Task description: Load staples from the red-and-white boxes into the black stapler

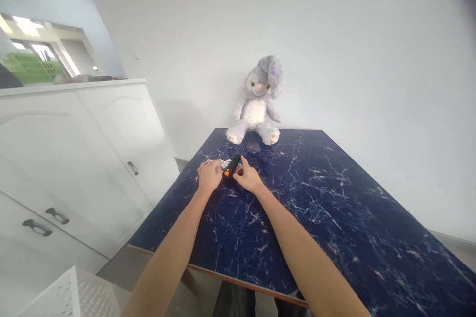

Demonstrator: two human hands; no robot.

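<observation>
Both of my hands rest on a dark blue marbled table [334,208], close together near its far left part. Between them lies a small black device with an orange button [231,166]. My right hand [248,177] pinches its near end with curled fingers. My left hand [209,174] is closed beside it, over a small white and red object [224,162] that I cannot make out. A grey and white plush rabbit [258,104] sits upright at the table's far edge, against the wall, just beyond my hands.
White cabinets [92,158] with dark handles stand along the left, close to the table's left edge. A white perforated object [70,294] is at the bottom left. A white wall runs behind and right of the table.
</observation>
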